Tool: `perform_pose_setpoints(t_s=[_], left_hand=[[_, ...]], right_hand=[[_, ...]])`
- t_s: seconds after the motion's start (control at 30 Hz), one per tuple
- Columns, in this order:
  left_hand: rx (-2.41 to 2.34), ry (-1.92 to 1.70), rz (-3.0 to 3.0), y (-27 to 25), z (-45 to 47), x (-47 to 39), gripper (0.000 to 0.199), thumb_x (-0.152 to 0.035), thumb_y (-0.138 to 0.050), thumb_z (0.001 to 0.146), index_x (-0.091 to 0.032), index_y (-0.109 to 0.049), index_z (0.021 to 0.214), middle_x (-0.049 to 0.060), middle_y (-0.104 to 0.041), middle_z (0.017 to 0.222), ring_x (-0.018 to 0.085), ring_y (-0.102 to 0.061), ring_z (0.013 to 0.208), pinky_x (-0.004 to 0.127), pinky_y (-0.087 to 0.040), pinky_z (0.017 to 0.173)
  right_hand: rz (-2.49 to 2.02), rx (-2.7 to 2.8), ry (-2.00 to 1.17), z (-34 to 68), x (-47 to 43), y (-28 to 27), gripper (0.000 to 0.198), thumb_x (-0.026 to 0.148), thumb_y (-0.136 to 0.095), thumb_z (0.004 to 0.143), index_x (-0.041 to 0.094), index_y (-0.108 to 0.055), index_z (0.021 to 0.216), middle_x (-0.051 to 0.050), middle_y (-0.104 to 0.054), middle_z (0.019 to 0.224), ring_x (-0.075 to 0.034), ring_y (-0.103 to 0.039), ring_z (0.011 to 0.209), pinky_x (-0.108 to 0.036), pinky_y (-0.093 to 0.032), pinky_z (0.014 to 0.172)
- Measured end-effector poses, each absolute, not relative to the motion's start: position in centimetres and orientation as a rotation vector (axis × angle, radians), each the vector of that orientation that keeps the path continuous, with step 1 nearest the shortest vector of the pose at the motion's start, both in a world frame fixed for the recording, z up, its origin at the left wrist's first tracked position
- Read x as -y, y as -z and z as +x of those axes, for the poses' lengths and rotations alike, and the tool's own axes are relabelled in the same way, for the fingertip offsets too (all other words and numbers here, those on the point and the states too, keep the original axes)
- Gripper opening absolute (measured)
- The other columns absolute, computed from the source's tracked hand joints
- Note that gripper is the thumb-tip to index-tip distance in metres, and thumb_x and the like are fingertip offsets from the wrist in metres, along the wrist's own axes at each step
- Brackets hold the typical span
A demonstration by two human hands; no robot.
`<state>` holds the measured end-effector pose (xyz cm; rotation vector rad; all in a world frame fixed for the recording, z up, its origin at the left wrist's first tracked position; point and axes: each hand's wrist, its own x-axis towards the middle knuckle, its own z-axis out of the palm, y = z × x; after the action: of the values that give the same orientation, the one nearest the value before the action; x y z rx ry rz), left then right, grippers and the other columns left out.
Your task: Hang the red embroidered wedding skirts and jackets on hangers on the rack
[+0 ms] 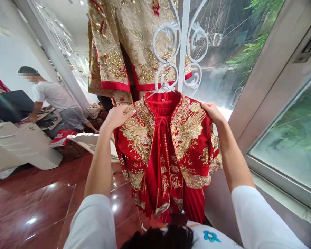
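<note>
While the red jacket (136, 133) hangs by its hanger (168, 65) from white scrollwork (181, 52), left hand (118, 116) and right hand (215, 112) pinch its shoulders (fingers nearly closed on cloth), apparently because this holds its front spread and level.

The white-sleeved left arm (98, 169) is slanting up from 7 o'clock, its bare left hand (116, 117) pinching inward at 9; the white-sleeved right arm (235, 155) is slanting up from 4, its bare right hand (215, 112) pinching inward at 3.
</note>
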<state>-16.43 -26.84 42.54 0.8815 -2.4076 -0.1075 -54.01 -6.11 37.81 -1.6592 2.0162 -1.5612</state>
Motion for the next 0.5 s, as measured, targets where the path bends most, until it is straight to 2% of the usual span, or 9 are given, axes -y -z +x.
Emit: perform_pose_setpoints(t_s=[0.07,0.13,0.23,0.3,0.33,0.37,0.4,0.43,0.5], left_hand=[[2.607,0.245,0.889,-43.8,-16.2,27.8,0.051,-0.057,-0.045,0.081,-0.011,-0.065,0.080,0.007,-0.067,0.077,0.020,-0.061,0.074,0.036,-0.051,0.075],[2.678,0.367,0.857,-44.2,-16.1,28.0,0.048,-0.055,-0.042,0.083,-0.013,-0.065,0.079,0.006,-0.068,0.079,0.019,-0.062,0.072,0.035,-0.052,0.072],[2.299,0.191,0.831,-41.4,-16.6,25.7,0.046,-0.051,-0.043,0.085,-0.014,-0.060,0.106,0.012,-0.064,0.111,0.024,-0.060,0.100,0.042,-0.045,0.094],[1.805,-0.087,0.853,-36.9,-17.5,22.2,0.055,-0.050,-0.047,0.084,-0.012,-0.048,0.123,0.018,-0.047,0.133,0.028,-0.044,0.124,0.048,-0.030,0.108],[1.687,-0.170,0.858,-34.1,-18.0,20.3,0.064,-0.051,-0.050,0.081,-0.009,-0.041,0.128,0.021,-0.038,0.139,0.030,-0.034,0.132,0.051,-0.024,0.111],[1.677,-0.219,0.868,-31.1,-18.5,18.5,0.073,-0.055,-0.055,0.076,-0.007,-0.039,0.128,0.025,-0.035,0.140,0.033,-0.030,0.133,0.054,-0.021,0.112],[1.735,-0.239,0.908,-28.0,-18.9,16.9,0.078,-0.057,-0.059,0.073,-0.005,-0.038,0.127,0.027,-0.033,0.139,0.036,-0.027,0.134,0.056,-0.019,0.111],[1.794,-0.243,0.982,-25.2,-19.1,15.7,0.078,-0.056,-0.061,0.072,-0.004,-0.038,0.126,0.029,-0.032,0.138,0.038,-0.025,0.134,0.058,-0.019,0.110],[1.778,-0.256,1.143,-20.6,-18.6,14.2,0.074,-0.052,-0.063,0.072,-0.002,-0.041,0.123,0.031,-0.034,0.134,0.040,-0.029,0.130,0.058,-0.026,0.105]], right_hand=[[-1.596,-2.017,1.435,-54.0,6.3,-37.7,0.053,0.048,-0.024,0.095,0.015,-0.060,0.076,-0.006,-0.057,0.063,-0.012,-0.052,0.064,-0.026,-0.040,0.062],[-1.548,-2.187,1.470,-53.4,5.8,-37.9,0.054,0.048,-0.022,0.095,0.014,-0.062,0.079,-0.009,-0.060,0.068,-0.015,-0.055,0.072,-0.029,-0.041,0.068],[-1.377,-2.596,1.839,-50.4,3.8,-37.1,0.048,0.050,-0.030,0.091,0.012,-0.060,0.096,-0.018,-0.061,0.096,-0.024,-0.053,0.095,-0.038,-0.041,0.083],[-1.233,-2.865,2.130,-46.7,2.3,-34.7,0.049,0.050,-0.033,0.090,0.010,-0.052,0.110,-0.023,-0.053,0.114,-0.030,-0.045,0.111,-0.044,-0.033,0.095],[-1.252,-3.005,2.130,-44.5,1.8,-33.0,0.051,0.052,-0.037,0.088,0.010,-0.049,0.113,-0.024,-0.051,0.115,-0.031,-0.043,0.113,-0.046,-0.030,0.098],[-1.337,-3.073,2.032,-42.3,1.5,-31.1,0.054,0.056,-0.042,0.084,0.010,-0.049,0.112,-0.023,-0.051,0.112,-0.033,-0.043,0.112,-0.048,-0.030,0.097],[-1.495,-3.089,1.794,-40.4,1.4,-29.2,0.061,0.060,-0.047,0.080,0.011,-0.047,0.115,-0.022,-0.049,0.116,-0.034,-0.042,0.114,-0.049,-0.031,0.096],[-1.524,-3.125,1.595,-38.9,1.6,-27.3,0.066,0.063,-0.050,0.076,0.012,-0.045,0.118,-0.023,-0.045,0.123,-0.036,-0.038,0.118,-0.050,-0.032,0.095],[-1.516,-3.170,1.413,-37.6,2.1,-24.2,0.066,0.059,-0.052,0.076,0.011,-0.043,0.120,-0.024,-0.040,0.128,-0.037,-0.035,0.120,-0.051,-0.033,0.091]])
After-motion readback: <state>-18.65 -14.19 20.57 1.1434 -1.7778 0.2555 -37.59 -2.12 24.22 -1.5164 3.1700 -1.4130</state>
